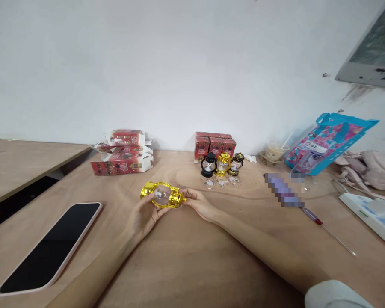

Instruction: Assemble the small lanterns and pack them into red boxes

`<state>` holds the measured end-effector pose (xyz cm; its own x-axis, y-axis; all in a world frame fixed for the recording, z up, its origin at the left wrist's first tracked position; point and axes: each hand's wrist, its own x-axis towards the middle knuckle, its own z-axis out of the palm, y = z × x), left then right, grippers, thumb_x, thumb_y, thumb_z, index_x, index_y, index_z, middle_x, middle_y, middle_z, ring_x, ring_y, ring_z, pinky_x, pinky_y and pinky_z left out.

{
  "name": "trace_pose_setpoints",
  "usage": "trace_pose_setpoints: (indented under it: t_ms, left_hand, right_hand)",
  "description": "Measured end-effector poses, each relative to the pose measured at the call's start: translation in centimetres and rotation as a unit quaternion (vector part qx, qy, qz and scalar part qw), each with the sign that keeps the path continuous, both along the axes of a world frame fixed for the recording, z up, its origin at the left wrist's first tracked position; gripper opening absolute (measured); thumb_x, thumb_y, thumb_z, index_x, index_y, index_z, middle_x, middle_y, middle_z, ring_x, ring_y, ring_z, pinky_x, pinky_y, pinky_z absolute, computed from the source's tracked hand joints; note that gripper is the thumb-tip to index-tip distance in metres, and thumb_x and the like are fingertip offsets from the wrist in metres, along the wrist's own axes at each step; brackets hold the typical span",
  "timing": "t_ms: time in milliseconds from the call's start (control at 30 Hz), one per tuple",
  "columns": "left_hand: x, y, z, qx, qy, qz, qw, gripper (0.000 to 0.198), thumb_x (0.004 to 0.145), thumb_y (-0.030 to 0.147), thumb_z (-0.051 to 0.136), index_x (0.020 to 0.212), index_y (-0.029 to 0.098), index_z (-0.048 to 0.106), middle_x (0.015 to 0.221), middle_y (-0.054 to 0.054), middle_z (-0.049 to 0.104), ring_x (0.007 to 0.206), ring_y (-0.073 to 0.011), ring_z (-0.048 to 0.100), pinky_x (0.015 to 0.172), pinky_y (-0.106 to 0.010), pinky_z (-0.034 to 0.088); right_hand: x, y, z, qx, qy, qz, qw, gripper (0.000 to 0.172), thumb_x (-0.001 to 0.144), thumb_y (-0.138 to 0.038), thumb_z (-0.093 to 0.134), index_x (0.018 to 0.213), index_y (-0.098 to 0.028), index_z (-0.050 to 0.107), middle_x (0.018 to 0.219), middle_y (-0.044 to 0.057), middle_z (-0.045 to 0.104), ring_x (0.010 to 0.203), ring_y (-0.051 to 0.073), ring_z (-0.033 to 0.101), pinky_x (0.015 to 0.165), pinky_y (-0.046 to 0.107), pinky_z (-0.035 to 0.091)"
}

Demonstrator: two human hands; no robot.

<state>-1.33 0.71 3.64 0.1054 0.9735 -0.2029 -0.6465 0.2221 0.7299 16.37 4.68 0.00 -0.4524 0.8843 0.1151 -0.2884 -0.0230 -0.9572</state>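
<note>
A small gold toy lantern with a clear globe lies on its side above the wooden table, held between both hands. My left hand cups its globe from below with the fingers curled round it. My right hand pinches the lantern's right end with its fingertips. Behind them stand three more little lanterns in a row, one black, one gold and one dark with gold trim. Small clear packets lie in front of that row.
A black phone in a pink case lies at the left. Opened red boxes are stacked at the back left, shut red boxes behind the lanterns. A screwdriver, a drink cup, a blue floral bag and a white box are at the right.
</note>
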Motion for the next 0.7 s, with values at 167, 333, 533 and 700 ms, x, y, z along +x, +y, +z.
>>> trace_pose_setpoints:
  t_ms: [167, 333, 533, 700]
  left_hand:
    - [0.0, 0.3, -0.5, 0.009, 0.04, 0.075, 0.996, 0.024, 0.07, 0.021, 0.063, 0.093, 0.015, 0.063, 0.095, -0.005, 0.07, 0.086, -0.0175, 0.065, 0.075, -0.027, 0.056]
    - [0.4, 0.3, -1.0, 0.053, 0.105, 0.097, 0.988, 0.037, 0.057, 0.016, 0.076, 0.091, 0.016, 0.062, 0.091, -0.002, 0.068, 0.085, -0.0169, 0.063, 0.076, -0.027, 0.052]
    - [0.0, -0.1, -0.7, 0.099, 0.242, -0.025, 0.965, 0.036, 0.053, 0.027, 0.082, 0.083, 0.015, 0.065, 0.082, -0.003, 0.066, 0.077, -0.0178, 0.061, 0.07, -0.027, 0.05]
    - [0.6, -0.4, -0.7, 0.111, 0.304, 0.056, 0.944, 0.034, 0.053, 0.03, 0.082, 0.079, 0.017, 0.065, 0.075, 0.0, 0.065, 0.072, -0.016, 0.059, 0.065, -0.023, 0.047]
  right_hand:
    - [-0.1, 0.2, -0.2, -0.005, -0.005, -0.098, 0.995, 0.033, 0.063, -0.044, 0.074, 0.078, -0.018, 0.062, 0.064, -0.001, 0.063, 0.06, 0.013, 0.057, 0.061, 0.027, 0.045]
    - [1.1, 1.5, -0.2, -0.005, 0.007, -0.192, 0.981, 0.039, 0.06, -0.051, 0.073, 0.079, -0.019, 0.061, 0.067, -0.001, 0.061, 0.06, 0.013, 0.055, 0.06, 0.027, 0.045]
    - [2.3, 2.6, -0.1, 0.002, -0.037, -0.204, 0.978, 0.042, 0.056, -0.054, 0.075, 0.071, -0.016, 0.064, 0.063, 0.001, 0.062, 0.054, 0.012, 0.052, 0.054, 0.026, 0.043]
    - [3.1, 2.8, 1.1, 0.05, -0.068, -0.261, 0.962, 0.039, 0.059, -0.054, 0.073, 0.07, -0.017, 0.065, 0.064, 0.002, 0.065, 0.058, 0.015, 0.056, 0.06, 0.03, 0.046]
